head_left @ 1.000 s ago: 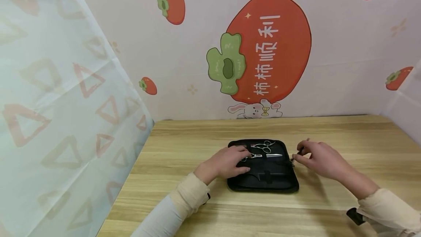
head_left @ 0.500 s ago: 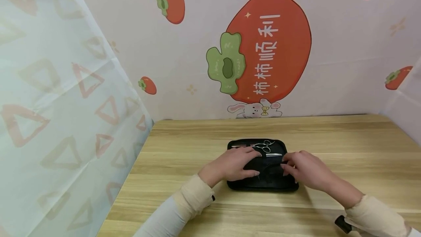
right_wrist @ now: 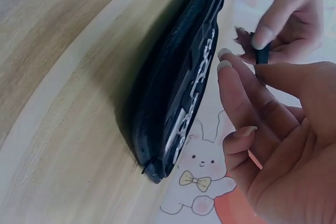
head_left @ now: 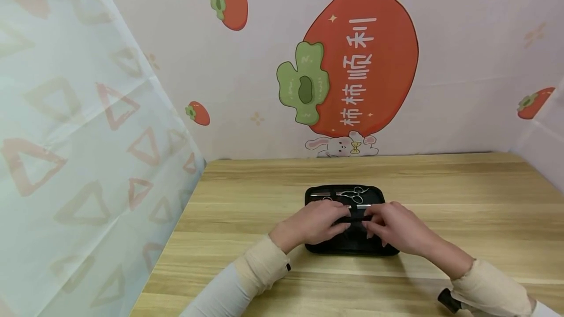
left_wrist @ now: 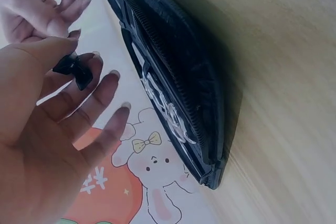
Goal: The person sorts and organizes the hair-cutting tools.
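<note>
An open black zip case (head_left: pixel 352 248) lies on the table under both hands in the head view. Inside it are silver scissors (head_left: pixel 348 194) along the far side and a second pair whose blade (head_left: pixel 364 206) shows between the hands. My left hand (head_left: pixel 315 223) pinches a small black thing with flared ends (left_wrist: pixel 79 71) between thumb and index finger, other fingers spread. Opposite it, my right hand (head_left: pixel 396 226) pinches the same black piece (right_wrist: pixel 262 53) by thumb and fingertips. Both wrist views show the hands raised over the case, fingertips close together.
The wooden table (head_left: pixel 246 190) extends around the case on all sides. Behind it rises a backdrop (head_left: pixel 255 62) printed with persimmons and a rabbit. A patterned sheet (head_left: pixel 88 136) hangs at the left. Each wrist wears a beige wrap with a dark device.
From right of the case, my right hand has moved left over it, carrying the small black thing to my left hand. My left hand has shifted slightly right and now grips it too.
</note>
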Available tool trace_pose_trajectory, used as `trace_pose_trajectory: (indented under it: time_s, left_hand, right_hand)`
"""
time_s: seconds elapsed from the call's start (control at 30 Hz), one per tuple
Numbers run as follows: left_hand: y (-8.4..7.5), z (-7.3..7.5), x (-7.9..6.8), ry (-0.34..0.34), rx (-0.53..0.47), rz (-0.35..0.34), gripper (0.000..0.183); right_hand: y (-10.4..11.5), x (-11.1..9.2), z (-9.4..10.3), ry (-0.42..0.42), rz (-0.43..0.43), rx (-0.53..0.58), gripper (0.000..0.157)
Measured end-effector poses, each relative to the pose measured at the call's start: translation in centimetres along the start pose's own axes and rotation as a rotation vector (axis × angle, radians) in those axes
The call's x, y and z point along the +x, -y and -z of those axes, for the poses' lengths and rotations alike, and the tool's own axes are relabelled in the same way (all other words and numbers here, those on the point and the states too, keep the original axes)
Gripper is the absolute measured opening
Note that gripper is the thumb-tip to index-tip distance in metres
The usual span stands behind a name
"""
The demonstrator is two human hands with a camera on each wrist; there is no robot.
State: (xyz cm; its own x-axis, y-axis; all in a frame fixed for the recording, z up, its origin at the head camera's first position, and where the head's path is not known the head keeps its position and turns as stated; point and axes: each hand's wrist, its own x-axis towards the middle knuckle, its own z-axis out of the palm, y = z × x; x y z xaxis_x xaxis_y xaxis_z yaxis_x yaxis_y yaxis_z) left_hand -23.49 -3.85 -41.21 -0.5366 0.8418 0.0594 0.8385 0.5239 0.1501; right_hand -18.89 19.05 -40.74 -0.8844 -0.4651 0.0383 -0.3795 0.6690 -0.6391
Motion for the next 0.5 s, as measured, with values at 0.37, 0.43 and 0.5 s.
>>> trace_pose_trajectory:
  time_s: [0.37,0.43,0.5]
  left_hand:
    - [0.16,0.26,0.01,-0.027,-0.069,-0.052,0.018]
    - [0.14,0.28,0.04,-0.021,-0.065,-0.056,0.018]
    - [0.12,0.28,0.06,-0.015,-0.062,-0.06,0.018]
  right_hand:
    - [-0.02,-0.37,0.06,-0.008,-0.008,-0.202,0.008]
    - [-0.04,-0.39,0.11,-0.007,-0.012,-0.21,0.009]
    - [-0.08,-0.41,0.15,-0.009,-0.014,-0.221,0.009]
